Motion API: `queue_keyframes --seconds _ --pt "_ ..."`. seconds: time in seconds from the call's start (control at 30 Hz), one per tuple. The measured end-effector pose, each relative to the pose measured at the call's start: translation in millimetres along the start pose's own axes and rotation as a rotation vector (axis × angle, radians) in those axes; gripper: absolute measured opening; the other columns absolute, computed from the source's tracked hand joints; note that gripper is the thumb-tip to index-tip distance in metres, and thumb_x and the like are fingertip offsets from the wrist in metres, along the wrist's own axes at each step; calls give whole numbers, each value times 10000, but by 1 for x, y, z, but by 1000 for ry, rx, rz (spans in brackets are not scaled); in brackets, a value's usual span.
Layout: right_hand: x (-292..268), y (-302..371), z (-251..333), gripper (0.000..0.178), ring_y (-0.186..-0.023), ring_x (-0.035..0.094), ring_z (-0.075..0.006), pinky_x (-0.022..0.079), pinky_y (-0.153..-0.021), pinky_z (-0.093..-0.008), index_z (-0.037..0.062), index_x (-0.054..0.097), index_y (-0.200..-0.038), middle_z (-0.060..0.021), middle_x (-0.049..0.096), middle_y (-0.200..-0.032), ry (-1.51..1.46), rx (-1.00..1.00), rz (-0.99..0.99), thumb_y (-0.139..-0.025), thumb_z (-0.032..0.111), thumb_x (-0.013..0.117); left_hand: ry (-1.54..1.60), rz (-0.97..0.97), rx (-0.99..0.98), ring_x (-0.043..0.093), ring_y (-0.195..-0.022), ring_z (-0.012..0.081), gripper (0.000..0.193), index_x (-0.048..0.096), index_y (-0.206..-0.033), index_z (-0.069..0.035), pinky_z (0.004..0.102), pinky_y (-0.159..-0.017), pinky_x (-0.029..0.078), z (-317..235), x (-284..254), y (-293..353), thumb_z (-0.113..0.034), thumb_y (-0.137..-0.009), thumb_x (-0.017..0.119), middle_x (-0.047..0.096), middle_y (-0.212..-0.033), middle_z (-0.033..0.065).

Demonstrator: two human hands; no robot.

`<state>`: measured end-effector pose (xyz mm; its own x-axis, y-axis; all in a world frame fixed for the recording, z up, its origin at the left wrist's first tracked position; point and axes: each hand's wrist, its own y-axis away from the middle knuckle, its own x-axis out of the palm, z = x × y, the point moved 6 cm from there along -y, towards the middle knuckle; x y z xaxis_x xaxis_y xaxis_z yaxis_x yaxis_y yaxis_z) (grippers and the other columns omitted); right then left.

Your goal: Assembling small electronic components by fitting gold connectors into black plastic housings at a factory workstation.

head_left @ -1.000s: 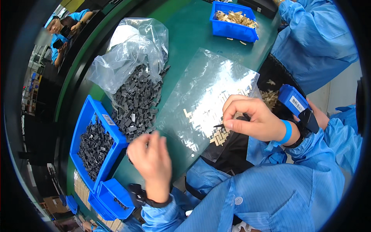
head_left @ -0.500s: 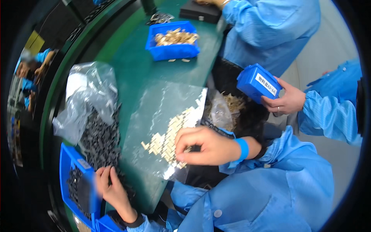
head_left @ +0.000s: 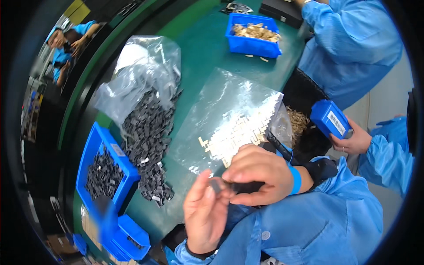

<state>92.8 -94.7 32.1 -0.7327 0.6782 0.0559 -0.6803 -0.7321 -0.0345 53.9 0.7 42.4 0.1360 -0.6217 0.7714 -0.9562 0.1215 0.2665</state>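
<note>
My left hand [head_left: 206, 214] is closed in a pinch on a small dark grey piece [head_left: 215, 186] between thumb and fingers. Fingertip to fingertip with it is my right hand [head_left: 265, 174], its fingers also drawn together; whatever they hold is hidden or too small to make out. Just beyond the right hand, rows of small cream-coloured pieces [head_left: 240, 132] lie on a clear plastic sheet [head_left: 212, 104]. Left of the hands spreads a pile of small black pieces [head_left: 148, 137], partly under a clear plastic bag [head_left: 141, 75].
A blue bin [head_left: 132, 174] of black pieces stands at left, with a smaller blue bin [head_left: 134, 240] below. Another blue bin [head_left: 254, 46] holds tan pieces at the far side. At right, another person's hand [head_left: 353, 137] holds a blue box [head_left: 329, 117]. A co-worker's sleeve [head_left: 353, 35] is at upper right.
My left hand has moved right, from beside the bin of black pieces to my right hand. The right hand has left the cream pieces and come nearer me. The view has shifted.
</note>
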Motion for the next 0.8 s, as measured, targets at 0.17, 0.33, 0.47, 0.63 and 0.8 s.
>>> queue_keyframes --seconds 0.17,0.33,0.47,0.63,0.8 --pt "13 -6 -6 63 -762 525 -153 413 -689 -268 8 562 -777 -56 544 -789 -31 0 65 -768 50 609 75 -30 -20 560 -940 195 244 530 -1102 -29 337 -846 436 10 -18 5 -20 -860 500 597 -1009 107" --pt "13 -5 -10 66 -762 525 -150 413 -688 -266 8 562 -778 -54 543 -791 -63 -4 47 -768 50 612 132 59 -85 558 -956 188 191 554 -1023 -30 348 -855 432 14 -23 5 7 -840 517 596 -1014 103" --pt "10 -2 -8 69 -762 524 -147 413 -688 -264 8 563 -779 -53 543 -793 -100 11 29 -767 51 615 126 70 -109 556 -976 199 215 561 -1043 -24 351 -848 440 14 -23 6 19 -838 509 587 -1059 120" --pt "16 -5 -11 72 -762 524 -143 413 -687 -261 8 563 -780 -52 543 -795 -149 19 35 -766 52 618 -52 -41 30 579 -926 217 256 562 -1087 2 335 -800 470 4 -24 9 18 -834 522 585 -1041 155" --pt "28 -3 -16 75 -762 523 -140 413 -686 -258 8 563 -782 -50 543 -797 -200 18 29 -766 53 621 -267 -86 240 593 -863 224 231 582 -1047 38 323 -778 481 -2 -31 11 35 -819 544 593 -992 182"
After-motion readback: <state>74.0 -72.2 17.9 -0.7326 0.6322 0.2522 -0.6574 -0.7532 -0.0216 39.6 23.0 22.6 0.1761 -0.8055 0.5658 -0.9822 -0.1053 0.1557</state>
